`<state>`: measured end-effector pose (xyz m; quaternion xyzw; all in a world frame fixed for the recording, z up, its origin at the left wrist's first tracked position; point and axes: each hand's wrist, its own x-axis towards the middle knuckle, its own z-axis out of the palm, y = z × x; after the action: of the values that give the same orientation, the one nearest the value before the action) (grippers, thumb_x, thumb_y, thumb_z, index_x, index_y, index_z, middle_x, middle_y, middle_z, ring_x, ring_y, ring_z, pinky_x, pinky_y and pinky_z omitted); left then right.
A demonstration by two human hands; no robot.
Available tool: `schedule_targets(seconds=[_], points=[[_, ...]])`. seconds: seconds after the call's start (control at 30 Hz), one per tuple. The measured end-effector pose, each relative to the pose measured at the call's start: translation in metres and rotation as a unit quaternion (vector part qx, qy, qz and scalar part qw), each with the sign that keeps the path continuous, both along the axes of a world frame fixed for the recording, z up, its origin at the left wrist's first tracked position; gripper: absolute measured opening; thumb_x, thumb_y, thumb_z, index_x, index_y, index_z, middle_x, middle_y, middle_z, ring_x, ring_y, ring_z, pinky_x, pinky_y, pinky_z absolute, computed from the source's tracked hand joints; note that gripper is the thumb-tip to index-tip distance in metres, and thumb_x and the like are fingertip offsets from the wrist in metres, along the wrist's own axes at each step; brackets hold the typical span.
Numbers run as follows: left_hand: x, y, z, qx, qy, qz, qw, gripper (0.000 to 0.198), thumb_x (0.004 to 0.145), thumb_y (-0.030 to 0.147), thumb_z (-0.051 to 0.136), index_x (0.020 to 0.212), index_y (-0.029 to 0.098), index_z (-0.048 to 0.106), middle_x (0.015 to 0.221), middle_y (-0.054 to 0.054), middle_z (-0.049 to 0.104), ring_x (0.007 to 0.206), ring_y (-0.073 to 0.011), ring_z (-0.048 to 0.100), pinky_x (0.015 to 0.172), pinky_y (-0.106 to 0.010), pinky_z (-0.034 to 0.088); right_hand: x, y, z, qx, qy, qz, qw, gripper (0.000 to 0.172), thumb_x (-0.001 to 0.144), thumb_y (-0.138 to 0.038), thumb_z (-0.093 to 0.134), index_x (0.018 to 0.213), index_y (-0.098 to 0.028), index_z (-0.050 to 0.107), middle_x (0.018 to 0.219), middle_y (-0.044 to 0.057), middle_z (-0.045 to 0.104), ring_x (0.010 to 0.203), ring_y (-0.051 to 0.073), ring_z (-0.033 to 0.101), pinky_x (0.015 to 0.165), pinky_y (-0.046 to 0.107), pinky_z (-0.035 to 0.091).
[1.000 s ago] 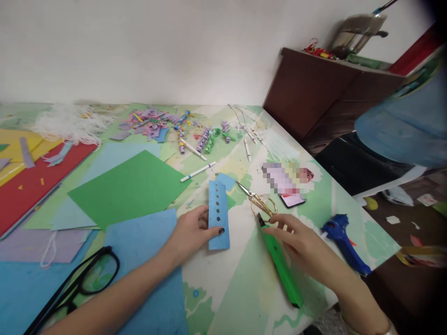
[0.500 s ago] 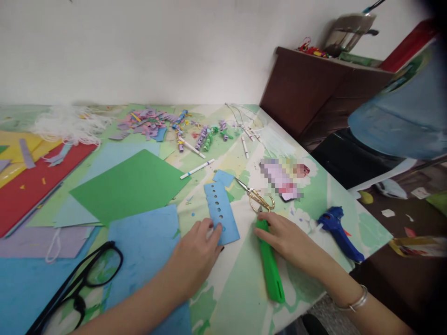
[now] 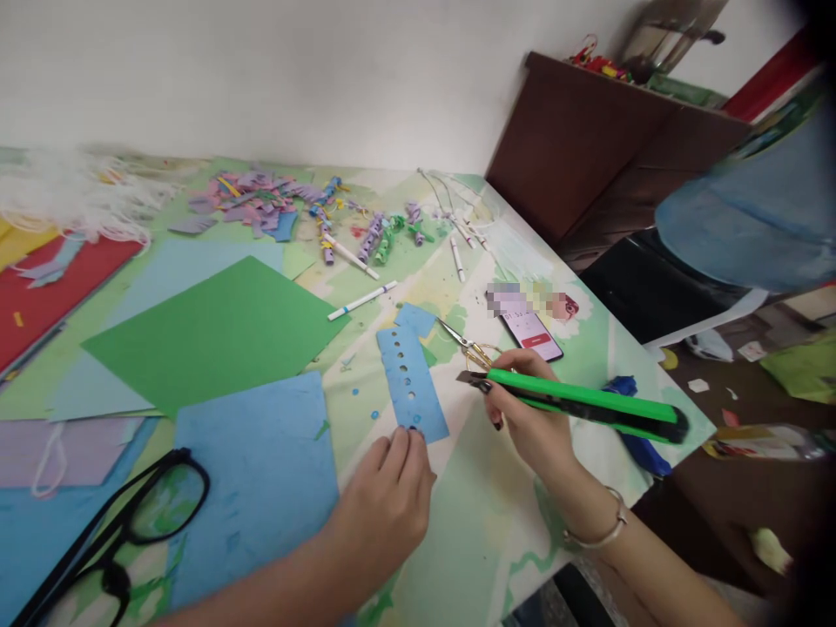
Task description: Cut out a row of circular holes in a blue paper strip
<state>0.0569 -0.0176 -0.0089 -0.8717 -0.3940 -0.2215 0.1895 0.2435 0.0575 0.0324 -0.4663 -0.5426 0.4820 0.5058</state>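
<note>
A blue strip [image 3: 413,379] of foam or paper, with a row of holes down it, lies on the patterned tablecloth. My left hand [image 3: 392,488] is closed at its lower end, fingertips on the edge. Raised off the table, my right hand [image 3: 532,418] grips a green utility knife [image 3: 588,401]. The knife's blade end points left towards the strip, and its handle runs out to the right. Gold-handled scissors [image 3: 461,340] lie partly hidden behind the right hand. A small blue scrap [image 3: 416,320] sits at the strip's top end.
A green sheet [image 3: 215,331] and a blue sheet [image 3: 254,479] lie to the left, with black glasses [image 3: 163,505] near me. A phone [image 3: 532,331] and a blue glue gun [image 3: 643,448] are on the right. Markers [image 3: 362,300] and paper scraps [image 3: 254,196] lie farther back.
My right hand has lifted the green knife off the table and turned it roughly level. My left hand has drawn back to the strip's lower end. The view has shifted slightly.
</note>
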Motion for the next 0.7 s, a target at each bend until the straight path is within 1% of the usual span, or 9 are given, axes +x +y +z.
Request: schedule_targets(seconds=[0.07,0.13,0.2,0.3,0.37,0.43,0.5,0.6,0.7], points=[[0.000,-0.006,-0.003,0.001,-0.013,-0.002,1.000,0.022,0.087,0.012,0.054,0.101,0.000,0.067,0.100,-0.022,0.072,0.093,-0.0322,0.067,0.077,-0.045,0.049,-0.010,0.002,-0.003,-0.032,-0.012,0.051,0.998,0.012,0.087,-0.025,0.061,0.098,-0.021,0.059,0.048,-0.009,0.047,0.039,0.008,0.045,0.040,0.020,0.039],[-0.002,-0.011,-0.005,-0.008,-0.024,-0.005,1.000,0.024,0.086,0.014,0.057,0.102,-0.001,0.066,0.103,-0.022,0.072,0.098,-0.0350,0.067,0.081,-0.047,0.047,-0.015,0.004,-0.006,-0.045,-0.028,0.108,0.993,0.019,0.091,-0.030,0.057,0.105,-0.019,0.064,0.049,-0.006,0.052,0.044,0.010,0.051,0.046,0.022,0.045],[-0.004,-0.013,-0.005,-0.030,-0.027,-0.008,0.999,0.027,0.084,0.014,0.058,0.104,-0.001,0.066,0.107,-0.023,0.071,0.101,-0.0371,0.065,0.084,-0.048,0.047,-0.016,0.006,-0.010,-0.053,-0.026,0.156,0.986,0.026,0.093,-0.034,0.055,0.112,-0.020,0.065,0.065,-0.001,0.063,0.056,0.012,0.061,0.055,0.026,0.051],[-0.006,-0.014,-0.006,-0.064,-0.025,-0.007,0.998,0.031,0.083,0.014,0.056,0.109,-0.001,0.064,0.113,-0.022,0.069,0.105,-0.0379,0.063,0.087,-0.049,0.045,-0.016,0.010,-0.015,-0.075,-0.041,0.205,0.975,0.028,0.093,-0.036,0.056,0.116,-0.023,0.063,0.087,0.004,0.069,0.067,0.014,0.068,0.061,0.027,0.056],[-0.007,-0.015,-0.007,-0.078,-0.028,-0.005,0.997,0.033,0.084,0.017,0.055,0.112,0.001,0.063,0.116,-0.022,0.068,0.107,-0.0377,0.062,0.089,-0.049,0.044,-0.017,0.012,-0.018,-0.069,-0.089,0.205,0.972,0.022,0.088,-0.032,0.063,0.107,-0.023,0.067,0.092,0.004,0.071,0.070,0.013,0.068,0.064,0.026,0.057],[-0.007,-0.016,-0.008,-0.088,-0.035,-0.005,0.995,0.032,0.085,0.018,0.053,0.111,0.003,0.064,0.117,-0.020,0.068,0.109,-0.0374,0.060,0.090,-0.049,0.043,-0.019,0.014,-0.019,-0.037,-0.142,0.194,0.970,0.017,0.081,-0.027,0.071,0.097,-0.021,0.069,0.093,0.004,0.072,0.074,0.014,0.069,0.068,0.025,0.058],[-0.007,-0.016,-0.008,-0.097,-0.041,-0.009,0.994,0.030,0.086,0.018,0.050,0.107,0.005,0.065,0.116,-0.019,0.068,0.108,-0.0371,0.060,0.090,-0.049,0.043,-0.021,0.016,-0.019,0.000,-0.182,0.179,0.967,0.013,0.077,-0.022,0.072,0.090,-0.021,0.070,0.087,0.003,0.073,0.076,0.014,0.069,0.068,0.023,0.058],[-0.006,-0.014,-0.007,-0.102,-0.045,-0.006,0.994,0.029,0.086,0.017,0.046,0.104,0.008,0.067,0.115,-0.017,0.069,0.105,-0.0359,0.061,0.088,-0.049,0.042,-0.023,0.018,-0.017,0.031,-0.242,0.157,0.957,0.008,0.075,-0.017,0.070,0.082,-0.020,0.068,0.077,0.000,0.073,0.068,0.012,0.068,0.062,0.019,0.056],[-0.006,-0.012,-0.005,-0.114,-0.044,-0.007,0.992,0.031,0.086,0.016,0.042,0.103,0.009,0.068,0.115,-0.016,0.069,0.107,-0.0340,0.061,0.089,-0.047,0.043,-0.025,0.019,-0.012,0.060,-0.279,0.174,0.942,0.008,0.074,-0.015,0.066,0.080,-0.019,0.069,0.069,0.000,0.073,0.060,0.011,0.068,0.057,0.018,0.055]])
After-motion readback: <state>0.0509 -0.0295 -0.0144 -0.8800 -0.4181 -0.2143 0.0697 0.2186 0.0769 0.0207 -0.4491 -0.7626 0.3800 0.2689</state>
